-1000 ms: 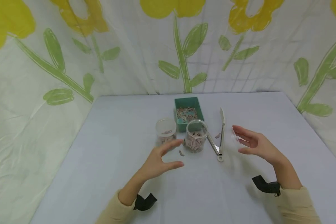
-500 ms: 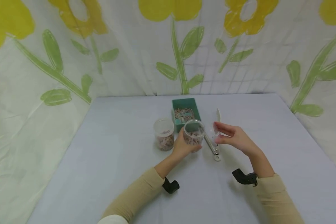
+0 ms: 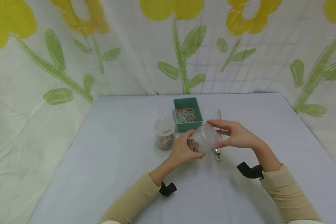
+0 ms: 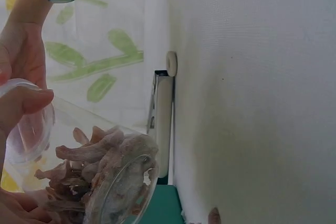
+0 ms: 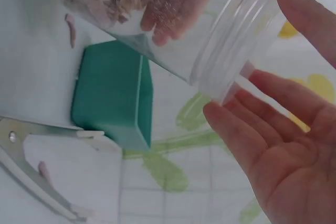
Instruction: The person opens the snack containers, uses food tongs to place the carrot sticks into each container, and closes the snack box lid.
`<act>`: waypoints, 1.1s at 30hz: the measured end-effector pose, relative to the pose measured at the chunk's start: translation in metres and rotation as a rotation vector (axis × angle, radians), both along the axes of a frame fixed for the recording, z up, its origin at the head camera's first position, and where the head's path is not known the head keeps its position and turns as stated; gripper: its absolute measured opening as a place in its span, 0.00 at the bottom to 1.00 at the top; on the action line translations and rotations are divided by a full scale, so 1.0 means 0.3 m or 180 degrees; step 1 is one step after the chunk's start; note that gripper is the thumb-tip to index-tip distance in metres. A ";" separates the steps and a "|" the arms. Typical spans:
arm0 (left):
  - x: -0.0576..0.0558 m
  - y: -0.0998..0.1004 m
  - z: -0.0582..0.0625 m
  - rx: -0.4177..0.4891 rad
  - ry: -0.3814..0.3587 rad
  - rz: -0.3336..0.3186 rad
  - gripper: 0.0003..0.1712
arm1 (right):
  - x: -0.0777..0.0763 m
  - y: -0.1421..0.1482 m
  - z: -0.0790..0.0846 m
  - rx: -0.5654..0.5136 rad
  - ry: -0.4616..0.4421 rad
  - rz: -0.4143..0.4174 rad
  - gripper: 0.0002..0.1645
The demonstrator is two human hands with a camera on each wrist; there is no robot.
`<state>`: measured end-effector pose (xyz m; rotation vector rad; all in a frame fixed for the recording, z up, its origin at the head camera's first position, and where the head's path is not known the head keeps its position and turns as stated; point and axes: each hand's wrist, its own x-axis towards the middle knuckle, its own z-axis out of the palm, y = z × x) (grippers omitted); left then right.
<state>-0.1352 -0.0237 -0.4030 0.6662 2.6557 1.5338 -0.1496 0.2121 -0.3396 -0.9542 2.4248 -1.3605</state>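
Note:
My left hand (image 3: 182, 149) grips a clear plastic jar (image 4: 118, 182) around its body. The jar tilts with its mouth toward the right, and pinkish-brown dried strips (image 3: 193, 145) lie in its lower part. At that mouth my right hand (image 3: 238, 135) holds a clear lid (image 3: 212, 136) between thumb and fingertips. In the right wrist view the lid overlaps the jar's threaded neck (image 5: 231, 30), with the right fingers (image 5: 273, 98) spread around its edge. Part of the left hand shows through the jar wall.
Left of the hands stands a second clear jar (image 3: 165, 135) of similar strips. A green bin (image 3: 189, 127) with more strips sits behind. Metal tongs (image 5: 39, 195) lie spread on the table beneath the right hand. Loose strips (image 5: 71, 30) lie on the table.
My left hand has reached right, gripped the upright jar and tilted it toward the right. My right hand has brought the lid leftward to the jar's mouth.

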 end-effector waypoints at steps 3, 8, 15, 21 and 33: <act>0.018 -0.004 0.015 -0.0059 0.0053 -0.0068 0.46 | 0.011 -0.001 0.014 0.0080 0.0198 0.0153 0.48; 0.038 -0.018 0.049 -0.0033 -0.0089 -0.0248 0.44 | 0.023 0.002 0.039 0.0126 0.0342 0.0396 0.47; 0.053 -0.025 0.061 -0.0107 -0.0045 -0.0152 0.46 | 0.042 -0.023 0.043 0.0225 0.0337 0.0149 0.45; 0.077 -0.004 0.050 -0.0300 0.0187 0.0407 0.48 | 0.086 -0.089 0.034 0.0535 0.0087 -0.0764 0.43; 0.061 -0.040 0.041 0.0263 -0.0464 -0.0403 0.44 | 0.059 -0.030 0.006 -0.0285 -0.0261 0.0176 0.42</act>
